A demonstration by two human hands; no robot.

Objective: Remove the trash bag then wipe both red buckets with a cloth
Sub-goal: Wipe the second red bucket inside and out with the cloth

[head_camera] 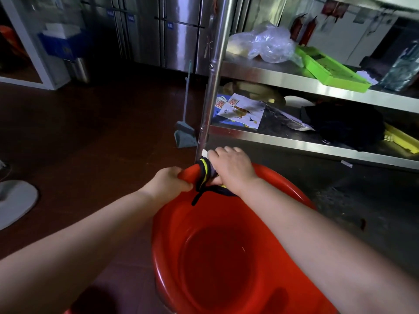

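A: Red round plastic bucket — where does it sit?

B: Low in the view, from the centre down toward 5 o'clock, mouth facing up, on the dark reddish-brown floor. Its far rim lies just beside the foot of the steel shelf post.

A: And the hands?

B: The left hand grips the far rim at about 11 o'clock of the bucket, fingers curled over the edge. The right hand is at roughly 12 o'clock of the rim, fingers bent down over a dark cloth with a yellow stripe, pressing it onto the rim. The two hands are close together, with the cloth between them.

A: How does the cloth lie?

B: Draped across the rim; a dark strand hangs into the bucket. Whether the right thumb is under it, I cannot tell.

A: What surrounds it?

B: At 1 to 3 o'clock stands a stainless steel shelf rack. Its upper shelf carries a crumpled clear plastic bag and a bright green flat tray. The lower shelf holds printed paper sheets and a dark bundle. At 12 o'clock a grey-blue dustpan with a long handle leans by the post. At 9 o'clock a pale grey round base rests on the floor.
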